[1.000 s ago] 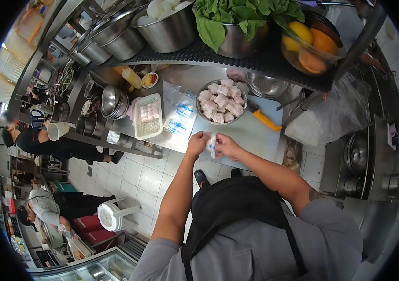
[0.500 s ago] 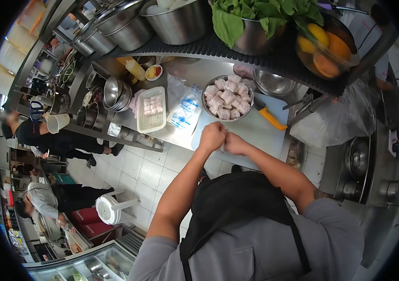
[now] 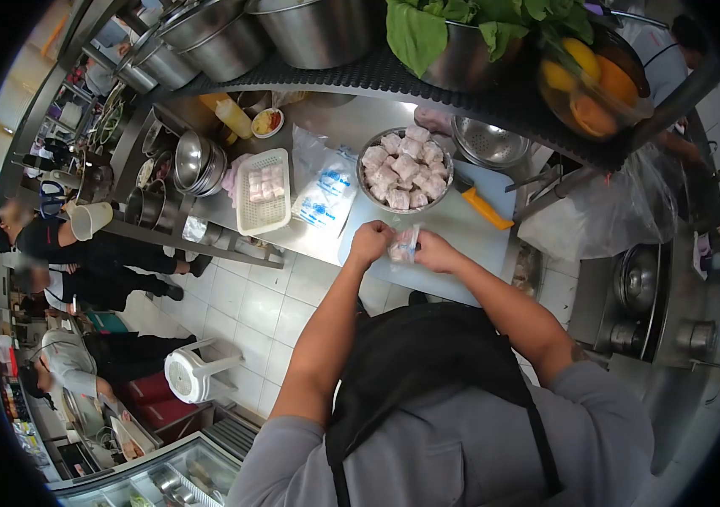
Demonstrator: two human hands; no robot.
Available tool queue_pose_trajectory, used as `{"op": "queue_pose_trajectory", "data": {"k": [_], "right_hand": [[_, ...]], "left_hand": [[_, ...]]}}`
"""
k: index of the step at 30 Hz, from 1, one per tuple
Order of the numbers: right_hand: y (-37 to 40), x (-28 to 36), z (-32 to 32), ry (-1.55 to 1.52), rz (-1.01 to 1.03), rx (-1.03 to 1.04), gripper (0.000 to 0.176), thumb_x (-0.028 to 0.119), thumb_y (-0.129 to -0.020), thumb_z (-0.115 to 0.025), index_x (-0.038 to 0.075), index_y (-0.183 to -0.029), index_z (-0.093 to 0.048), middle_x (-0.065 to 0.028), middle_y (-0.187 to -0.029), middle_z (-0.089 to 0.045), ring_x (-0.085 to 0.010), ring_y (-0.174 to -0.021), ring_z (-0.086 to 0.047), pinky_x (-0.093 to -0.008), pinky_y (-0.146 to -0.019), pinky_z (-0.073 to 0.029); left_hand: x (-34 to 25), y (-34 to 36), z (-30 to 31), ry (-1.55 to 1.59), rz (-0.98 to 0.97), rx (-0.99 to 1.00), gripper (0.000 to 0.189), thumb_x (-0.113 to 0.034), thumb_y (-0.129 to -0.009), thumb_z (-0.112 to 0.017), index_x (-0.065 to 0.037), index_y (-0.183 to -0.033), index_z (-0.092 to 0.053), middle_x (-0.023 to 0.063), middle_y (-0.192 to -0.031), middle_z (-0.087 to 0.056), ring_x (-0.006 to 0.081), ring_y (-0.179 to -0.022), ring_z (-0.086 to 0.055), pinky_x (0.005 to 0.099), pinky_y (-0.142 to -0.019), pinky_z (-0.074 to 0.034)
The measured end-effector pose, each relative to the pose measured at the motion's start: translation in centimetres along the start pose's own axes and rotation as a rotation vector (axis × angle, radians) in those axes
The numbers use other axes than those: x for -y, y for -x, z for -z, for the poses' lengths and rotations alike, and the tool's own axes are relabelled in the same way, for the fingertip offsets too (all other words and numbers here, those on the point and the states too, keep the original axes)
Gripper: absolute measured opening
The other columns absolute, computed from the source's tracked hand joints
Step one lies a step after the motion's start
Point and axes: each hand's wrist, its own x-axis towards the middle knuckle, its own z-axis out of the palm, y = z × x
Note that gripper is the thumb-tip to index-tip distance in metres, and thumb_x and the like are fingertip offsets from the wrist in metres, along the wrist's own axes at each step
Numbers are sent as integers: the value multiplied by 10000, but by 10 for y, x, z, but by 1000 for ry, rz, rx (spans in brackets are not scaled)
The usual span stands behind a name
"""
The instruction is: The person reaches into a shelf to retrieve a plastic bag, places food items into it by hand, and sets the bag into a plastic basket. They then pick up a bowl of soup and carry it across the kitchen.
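A small clear plastic bag (image 3: 403, 246) with something pinkish inside, like a meat portion, is between my hands, over the near edge of the pale blue cutting board (image 3: 461, 286). My left hand (image 3: 371, 242) is closed, its fingertips pinching the bag's left side. Closed around the right side is my right hand (image 3: 434, 253). Just beyond them a steel bowl (image 3: 366, 188) is heaped with bagged pinkish portions (image 3: 406, 167). Right of the bowl lies a knife with a yellow handle (image 3: 487, 209). A packet of blue-printed plastic bags (image 3: 326, 194) lies to the left.
A white basket (image 3: 250, 221) with several wrapped portions stands further left, near stacked steel bowls (image 3: 195, 160). Overhead runs a black-matted shelf (image 3: 343, 82) carrying pots, leafy greens (image 3: 415, 38) and fruit. A steel colander (image 3: 492, 142) sits back right. Several people stand at left.
My hands have moved apart, and the filled plastic bag now shows between them. Before, they were pressed together and hid it. The view has shifted slightly.
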Motion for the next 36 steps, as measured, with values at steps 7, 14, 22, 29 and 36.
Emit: {"op": "queue_pose_trajectory", "data": {"k": [7, 14, 22, 29, 36], "right_hand": [[8, 30, 7, 260, -72, 31, 313, 161, -759, -678, 14, -1035, -680, -220, -966, -699, -360, -903, -672, -418, -825, -519], [-3, 19, 16, 425, -7, 152, 299, 144, -740, -676, 6, -1004, -670, -218, -963, -688, -380, -904, -653, -433, -818, -511], [-5, 52, 19, 484, 79, 229, 319, 183, -780, -681, 5, -1042, -650, -229, -1030, -664, -381, -983, -629, -429, -874, -496], [-5, 72, 23, 504, -19, 303, 309, 214, -785, -689, -1, -1005, -659, -231, -982, -668, -380, -935, -639, -433, -849, -500], [-9, 53, 19, 433, 90, 282, 276, 193, -799, -674, -2, -993, -654, -220, -973, -678, -366, -892, -654, -433, -817, -509]], "left_hand": [[-16, 7, 6, 48, -92, -55, 247, -250, -846, -695, -6, -814, -671, 114, -725, -658, 228, -666, -600, 362, -642, -468], [-31, 11, 6, 19, -128, -77, 243, -256, -837, -702, -13, -839, -692, 156, -767, -690, 282, -715, -661, 386, -691, -504], [-11, 11, 4, 5, -82, 7, 322, -299, -890, -676, 9, -798, -649, 96, -685, -637, 176, -637, -568, 355, -628, -456], [-16, 18, 3, -1, -110, -47, 363, -336, -890, -683, 9, -783, -648, 126, -677, -622, 208, -614, -557, 386, -615, -446], [-24, 15, 5, -101, -82, -139, 371, -364, -897, -669, 1, -832, -683, 165, -700, -650, 261, -647, -628, 397, -642, -488]]}}
